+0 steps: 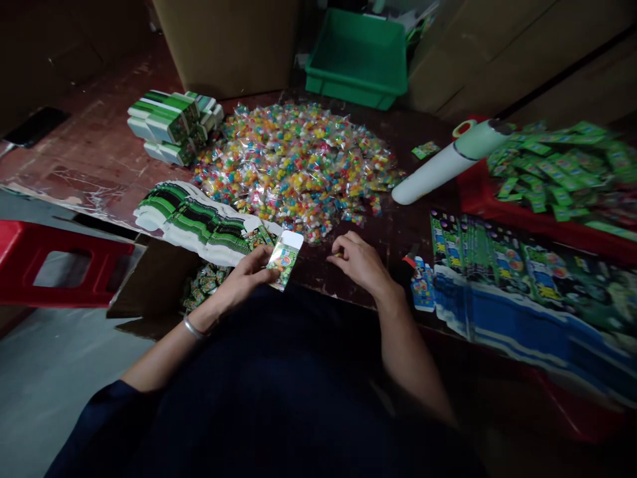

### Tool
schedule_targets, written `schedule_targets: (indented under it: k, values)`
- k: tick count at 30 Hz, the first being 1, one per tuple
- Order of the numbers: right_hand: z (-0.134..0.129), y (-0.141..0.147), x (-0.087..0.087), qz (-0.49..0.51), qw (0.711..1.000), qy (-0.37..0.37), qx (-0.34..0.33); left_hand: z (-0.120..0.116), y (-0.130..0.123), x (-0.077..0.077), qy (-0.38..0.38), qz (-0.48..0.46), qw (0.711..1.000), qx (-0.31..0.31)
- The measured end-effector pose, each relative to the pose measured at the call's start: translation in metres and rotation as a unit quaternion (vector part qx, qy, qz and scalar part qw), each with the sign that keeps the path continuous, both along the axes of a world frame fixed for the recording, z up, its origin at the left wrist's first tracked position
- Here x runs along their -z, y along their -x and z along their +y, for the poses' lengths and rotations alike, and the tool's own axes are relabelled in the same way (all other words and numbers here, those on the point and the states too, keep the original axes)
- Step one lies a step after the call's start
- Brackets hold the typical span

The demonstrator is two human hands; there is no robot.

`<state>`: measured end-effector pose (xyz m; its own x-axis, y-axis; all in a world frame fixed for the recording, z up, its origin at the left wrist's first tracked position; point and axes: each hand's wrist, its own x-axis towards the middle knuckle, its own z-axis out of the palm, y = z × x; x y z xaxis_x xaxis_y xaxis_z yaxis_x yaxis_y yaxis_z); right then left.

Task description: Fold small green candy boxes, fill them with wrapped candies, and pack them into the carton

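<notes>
My left hand (256,271) grips a small green printed candy box (286,257) between thumb and fingers, its white top flap standing up. To the right of it, my right hand (359,262) is closed in a pinch near the table's front edge. A tiny yellowish spot shows at its fingertips, too small to name. Just beyond both hands lies a wide heap of clear packets of colourful candy (298,166). A long row of flattened green and white boxes (199,222) reaches up to my left hand.
Stacked boxes (166,126) stand at the back left, a green tray (355,60) at the back. A white roll (442,169) lies right of the heap. Printed bags (527,299) and a red bin of green packets (552,169) fill the right. Below left are a carton (144,279) and red stool (30,265).
</notes>
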<state>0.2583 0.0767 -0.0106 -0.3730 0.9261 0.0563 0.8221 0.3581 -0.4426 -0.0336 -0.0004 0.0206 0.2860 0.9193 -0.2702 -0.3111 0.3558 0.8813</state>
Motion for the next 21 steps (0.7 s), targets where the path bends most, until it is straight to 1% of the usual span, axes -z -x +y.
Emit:
schedule_targets:
  k: [2,3,5,7,9,11,12,14,16,18,19,21]
  values:
    - [0.001,0.001,-0.003,0.097,0.995,-0.006,0.031,0.000,-0.001,0.001,-0.020,0.029,0.999,0.000]
    - [0.000,0.003,-0.006,0.155,0.986,-0.008,0.056,0.001,-0.001,0.002,-0.034,0.054,0.998,0.002]
    - [-0.003,0.012,-0.016,0.279,0.953,-0.018,0.117,0.001,-0.003,0.003,-0.067,0.115,0.991,0.009]
    - [-0.010,0.027,-0.032,0.386,0.907,-0.047,0.164,0.000,-0.006,0.004,-0.097,0.173,0.980,0.012]
    - [-0.019,0.046,-0.049,0.446,0.876,-0.071,0.172,-0.001,-0.009,0.003,-0.119,0.210,0.970,0.016]
    - [-0.028,0.063,-0.061,0.470,0.865,-0.076,0.160,-0.002,-0.012,0.002,-0.131,0.220,0.966,0.025]
    - [-0.032,0.071,-0.064,0.475,0.864,-0.076,0.152,-0.003,-0.013,0.001,-0.134,0.218,0.966,0.029]
    - [-0.037,0.081,-0.065,0.463,0.874,-0.067,0.131,-0.004,-0.015,-0.001,-0.137,0.206,0.968,0.032]
    - [-0.039,0.084,-0.063,0.417,0.900,-0.069,0.108,-0.005,-0.015,-0.003,-0.136,0.197,0.970,0.027]
    - [-0.040,0.084,-0.062,0.341,0.933,-0.095,0.070,-0.006,-0.016,-0.005,-0.133,0.190,0.973,0.018]
    - [-0.041,0.083,-0.063,0.303,0.945,-0.115,0.049,-0.006,-0.016,-0.006,-0.131,0.180,0.975,0.008]
    - [-0.042,0.081,-0.064,0.265,0.953,-0.148,0.017,-0.007,-0.017,-0.009,-0.128,0.148,0.980,-0.023]
